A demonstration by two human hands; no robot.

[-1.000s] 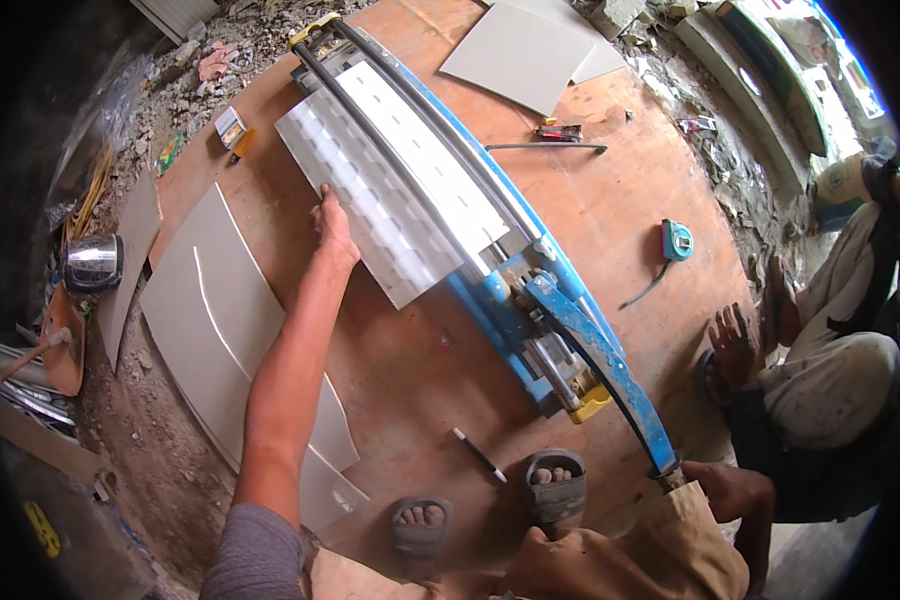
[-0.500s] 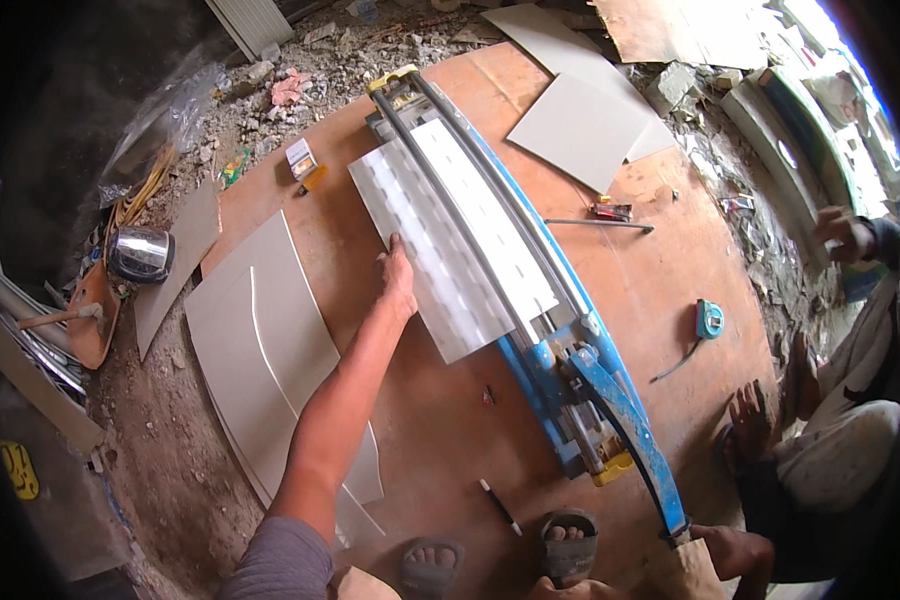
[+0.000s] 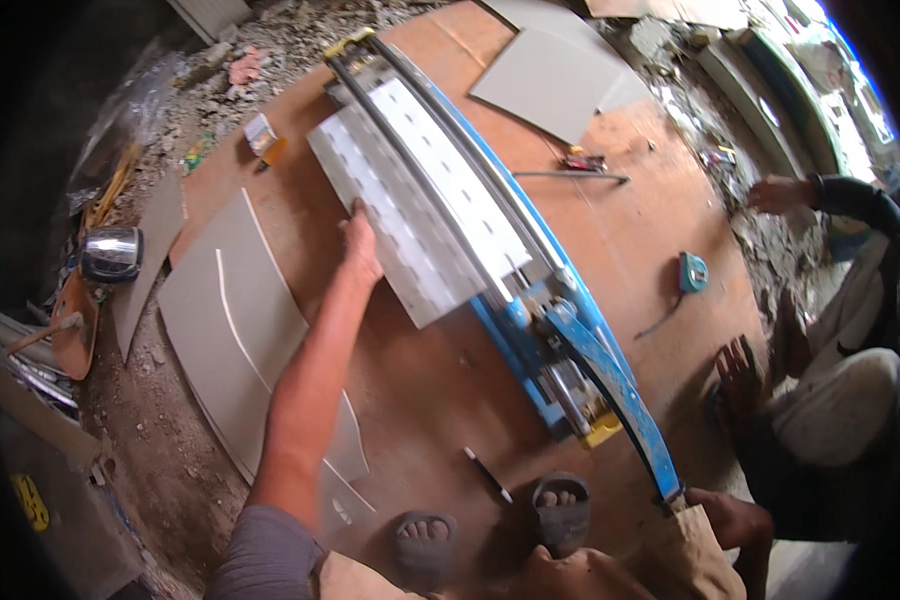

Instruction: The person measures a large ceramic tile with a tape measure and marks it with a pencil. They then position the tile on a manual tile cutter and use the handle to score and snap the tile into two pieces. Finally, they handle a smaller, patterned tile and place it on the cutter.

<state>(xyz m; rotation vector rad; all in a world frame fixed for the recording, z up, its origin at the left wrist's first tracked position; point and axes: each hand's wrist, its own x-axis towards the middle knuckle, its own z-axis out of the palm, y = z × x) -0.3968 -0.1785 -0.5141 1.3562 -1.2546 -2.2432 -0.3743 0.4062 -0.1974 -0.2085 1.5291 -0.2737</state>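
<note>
A blue tile cutter [image 3: 592, 350] lies slantwise on a brown board. Across its bed, under the rails, is a shiny pale tile [image 3: 400, 225] with rows of dark dashes; part of it juts out on the left. My left hand [image 3: 363, 248] grips that jutting edge, thumb on top and the other fingers mostly hidden. At the lower right, my right hand [image 3: 722, 518] is wrapped round the end of the cutter's long blue handle [image 3: 620, 400], partly covered by tan cloth.
Cut grey tiles [image 3: 220, 330] lie left, more tiles [image 3: 550, 85] at the far side. A tape measure [image 3: 692, 272], a black-and-white marker [image 3: 488, 475] and a thin rod [image 3: 570, 177] rest on the board. Another person's hand [image 3: 782, 195] is at right; rubble [image 3: 300, 50] borders the board.
The whole scene has shifted up and left in the picture. Both my hands keep their holds on the tile and handle. The other person's upper hand has reached further left.
</note>
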